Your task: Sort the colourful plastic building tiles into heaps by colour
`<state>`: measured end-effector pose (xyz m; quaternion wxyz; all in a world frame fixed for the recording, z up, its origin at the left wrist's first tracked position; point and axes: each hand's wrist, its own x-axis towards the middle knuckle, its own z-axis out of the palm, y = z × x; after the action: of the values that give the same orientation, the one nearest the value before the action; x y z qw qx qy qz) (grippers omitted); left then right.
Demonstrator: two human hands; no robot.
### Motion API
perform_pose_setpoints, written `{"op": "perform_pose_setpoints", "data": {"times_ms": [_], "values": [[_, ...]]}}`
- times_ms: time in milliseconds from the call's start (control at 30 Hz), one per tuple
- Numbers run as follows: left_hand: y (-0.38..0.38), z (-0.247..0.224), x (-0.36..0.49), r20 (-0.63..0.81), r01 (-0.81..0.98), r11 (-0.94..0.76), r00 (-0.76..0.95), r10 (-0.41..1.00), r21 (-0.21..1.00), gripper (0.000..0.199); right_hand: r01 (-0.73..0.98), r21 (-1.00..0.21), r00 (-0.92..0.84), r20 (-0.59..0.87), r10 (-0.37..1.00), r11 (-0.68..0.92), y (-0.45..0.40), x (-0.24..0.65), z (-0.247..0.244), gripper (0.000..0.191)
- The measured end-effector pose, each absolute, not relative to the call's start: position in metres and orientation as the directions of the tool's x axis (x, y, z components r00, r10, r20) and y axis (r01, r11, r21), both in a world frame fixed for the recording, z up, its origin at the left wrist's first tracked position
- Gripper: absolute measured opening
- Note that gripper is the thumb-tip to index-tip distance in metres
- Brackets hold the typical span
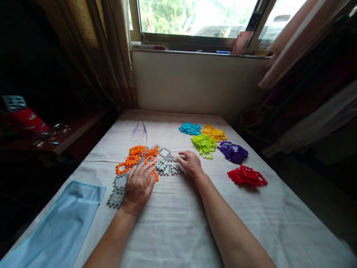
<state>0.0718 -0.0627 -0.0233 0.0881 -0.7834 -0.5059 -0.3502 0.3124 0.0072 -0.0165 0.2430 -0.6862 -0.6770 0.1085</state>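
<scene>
Notched plastic building pieces lie in a loose spread on the bed. My left hand [139, 186] rests palm down over them, fingers stretched out, on the orange pieces [132, 160] and beside the grey pieces [117, 195] at the near left. What lies under its palm is hidden. At the right edge of the spread, my right hand [190, 163] has its fingers slightly bent and apart, close to more grey pieces [162, 164]. I see nothing held in it. Some of the grey pieces have window-like openings.
Sorted piles lie to the right: blue pieces [190, 128], yellow pieces [214, 133], lime green pieces [204, 144], purple pieces [233, 152] and red pieces [247, 176]. A light blue bag [64, 219] lies at the near left. Beyond it stands a side table [75, 136] with glasses [60, 128].
</scene>
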Motion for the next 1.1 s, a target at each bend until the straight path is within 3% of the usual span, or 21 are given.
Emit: {"op": "perform_pose_setpoints", "data": {"times_ms": [133, 200, 367, 467, 567, 667, 733, 867, 1100], "values": [[-0.015, -0.011, 0.060, 0.592, 0.876, -0.354, 0.102, 0.799, 0.328, 0.033, 0.897, -0.417, -0.092, 0.140, 0.986, 0.143, 0.018, 0.321, -0.016, 0.026], [0.013, -0.006, 0.036, 0.536, 0.844, -0.279, -0.011, 0.844, 0.458, 0.034, 0.895, -0.411, -0.125, 0.144, 0.982, 0.174, 0.021, 0.318, -0.017, 0.020], [0.049, -0.012, -0.021, 0.290, 0.542, -0.103, -0.271, 0.918, 0.834, 0.038, 0.831, -0.513, -0.126, 0.204, 0.971, 0.216, 0.029, 0.325, -0.028, 0.012], [0.045, -0.018, -0.030, 0.115, 0.198, -0.046, -0.358, 0.927, 0.979, 0.043, 0.731, -0.629, -0.151, 0.228, 0.962, 0.264, 0.032, 0.336, -0.034, 0.011], [0.039, -0.019, -0.026, -0.004, -0.098, -0.037, -0.389, 0.921, 0.995, 0.039, 0.624, -0.738, -0.117, 0.239, 0.964, 0.258, 0.036, 0.341, -0.037, 0.011], [0.037, -0.016, -0.019, -0.053, -0.217, -0.034, -0.380, 0.924, 0.976, 0.032, 0.688, -0.717, 0.112, 0.258, 0.960, 0.113, 0.038, 0.336, -0.039, 0.014], [0.038, -0.014, -0.015, -0.078, -0.252, -0.018, -0.367, 0.927, 0.968, 0.029, 0.770, -0.638, 0.238, 0.280, 0.930, -0.005, 0.039, 0.330, -0.039, 0.016], [0.038, -0.012, -0.013, -0.107, -0.296, -0.009, -0.375, 0.921, 0.955, 0.028, 0.844, -0.527, 0.279, 0.270, 0.922, -0.101, 0.037, 0.323, -0.038, 0.016], [0.038, -0.012, -0.011, -0.070, -0.271, -0.028, -0.344, 0.936, 0.962, 0.028, 0.836, -0.545, 0.287, 0.335, 0.897, -0.064, 0.038, 0.326, -0.044, 0.022]]}}
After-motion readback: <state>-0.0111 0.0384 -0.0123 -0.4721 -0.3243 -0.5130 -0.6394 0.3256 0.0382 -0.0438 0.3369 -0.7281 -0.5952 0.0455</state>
